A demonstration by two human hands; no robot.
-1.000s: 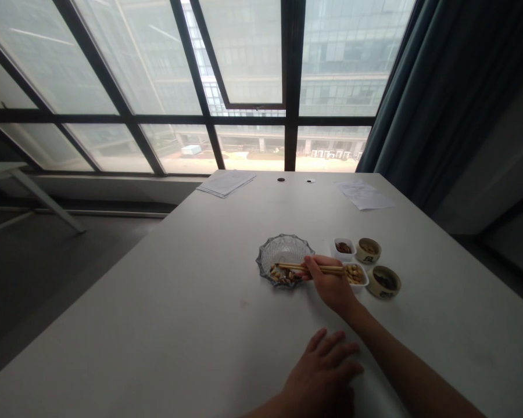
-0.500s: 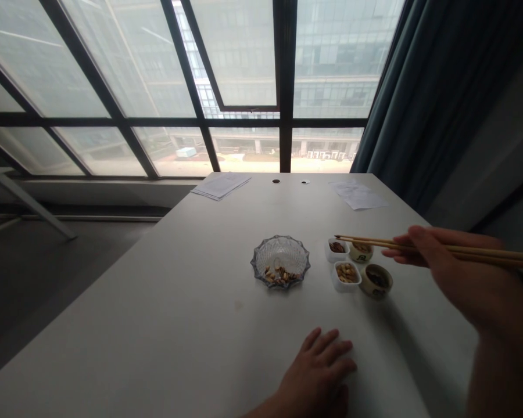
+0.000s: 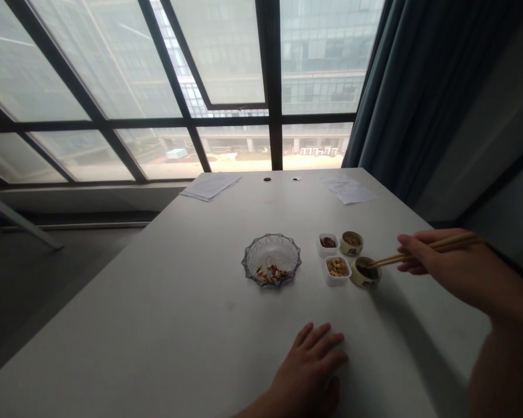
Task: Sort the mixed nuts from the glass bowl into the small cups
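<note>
My right hand (image 3: 440, 267) is closed around a pair of wooden chopsticks (image 3: 444, 244). Their tips reach into the nearer round beige bowl (image 3: 366, 281), whose contents look dark and are hard to make out. My left hand (image 3: 309, 363) rests on the table with its fingers spread, holding nothing. Ahead of it stands a scalloped glass bowl (image 3: 272, 247) with small brown-and-tan pieces (image 3: 273, 273) gathered in its near part. Beside the beige bowl is a white square cup of tan nuts (image 3: 337, 268). Behind are another white cup with dark brown pieces (image 3: 328, 242) and a second beige bowl (image 3: 351, 248).
The white table (image 3: 165, 313) runs toward large windows. Near its far edge lie a stack of papers (image 3: 211, 186) at left and loose sheets (image 3: 348, 190) at right, with two round cable holes between. A dark curtain (image 3: 396, 98) hangs at the right.
My right hand has lowered the chopsticks from above the rear containers, and their tips are now in the nearer beige bowl. My left hand stays on the table. The view has shifted slightly.
</note>
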